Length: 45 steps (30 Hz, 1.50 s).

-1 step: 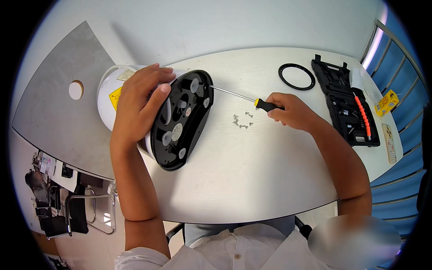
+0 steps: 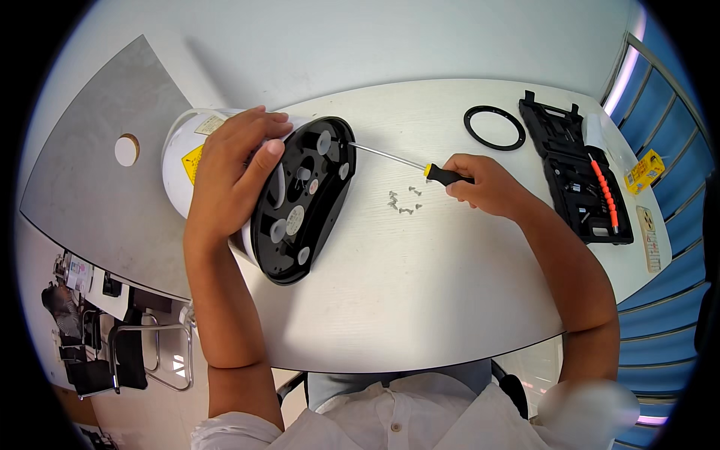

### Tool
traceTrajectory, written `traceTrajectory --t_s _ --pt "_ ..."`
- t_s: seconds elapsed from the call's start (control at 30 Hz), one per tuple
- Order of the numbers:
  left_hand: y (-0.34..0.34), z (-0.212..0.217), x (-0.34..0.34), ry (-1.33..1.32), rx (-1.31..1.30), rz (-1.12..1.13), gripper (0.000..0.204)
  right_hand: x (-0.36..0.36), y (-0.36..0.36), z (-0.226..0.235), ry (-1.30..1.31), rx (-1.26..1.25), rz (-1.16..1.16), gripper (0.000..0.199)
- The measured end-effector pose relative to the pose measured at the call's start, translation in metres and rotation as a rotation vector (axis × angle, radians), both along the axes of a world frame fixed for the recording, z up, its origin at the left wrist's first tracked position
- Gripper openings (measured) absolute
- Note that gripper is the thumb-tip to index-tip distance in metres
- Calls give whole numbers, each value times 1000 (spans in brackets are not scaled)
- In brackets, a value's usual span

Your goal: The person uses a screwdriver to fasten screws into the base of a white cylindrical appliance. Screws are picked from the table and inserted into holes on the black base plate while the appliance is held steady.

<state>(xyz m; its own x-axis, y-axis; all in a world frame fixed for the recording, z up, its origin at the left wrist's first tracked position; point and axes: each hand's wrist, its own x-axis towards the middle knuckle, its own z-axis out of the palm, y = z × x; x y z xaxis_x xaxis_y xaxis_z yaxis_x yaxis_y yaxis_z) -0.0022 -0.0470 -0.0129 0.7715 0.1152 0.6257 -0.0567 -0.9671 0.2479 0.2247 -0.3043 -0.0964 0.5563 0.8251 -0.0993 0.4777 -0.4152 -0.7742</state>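
Note:
A white rounded appliance lies on its side on the white table, its black base with several round feet turned toward me and to the right. My left hand rests over the body, thumb near the base's edge, and holds it steady. In my right hand, closed round the black and yellow handle, is a screwdriver. Its tip meets the far right rim of the base; whether a screw is under it I cannot tell. Several small loose screws lie on the table below the shaft.
A black ring lies at the far right of the table. Beside it are an open black tool case with an orange flexible shaft, a yellow box and a remote control. A grey table adjoins on the left; metal railings stand right.
My right sleeve and upper arm have shifted slightly. The hands, screwdriver and appliance look unmoved.

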Motion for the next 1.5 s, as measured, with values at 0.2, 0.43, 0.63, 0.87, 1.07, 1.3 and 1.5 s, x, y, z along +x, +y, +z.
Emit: traceTrajectory --t_s 0.2,0.43,0.63,0.87,1.07,1.3,1.5 --pt "-1 2 0 0 0 -10 35 -6 0 -11 -1007 250 -14 27" --pt "-1 2 2 -16 -3 -30 34 -7 1 -21 -945 139 -37 26" --pt "-3 2 1 -13 -7 -19 35 -10 4 -6 -476 -66 -44 34" --pt "-3 1 2 -25 -9 -23 36 3 -2 -7 -300 82 -77 30" --pt "-2 1 2 -20 -5 -14 36 4 -1 -14 -1011 370 -87 21" --pt "-4 2 0 -18 -12 3 35 -6 -2 -10 -905 43 -25 24" --pt "-3 0 1 -24 -17 -1 35 -10 -1 -7 -652 101 -87 23"
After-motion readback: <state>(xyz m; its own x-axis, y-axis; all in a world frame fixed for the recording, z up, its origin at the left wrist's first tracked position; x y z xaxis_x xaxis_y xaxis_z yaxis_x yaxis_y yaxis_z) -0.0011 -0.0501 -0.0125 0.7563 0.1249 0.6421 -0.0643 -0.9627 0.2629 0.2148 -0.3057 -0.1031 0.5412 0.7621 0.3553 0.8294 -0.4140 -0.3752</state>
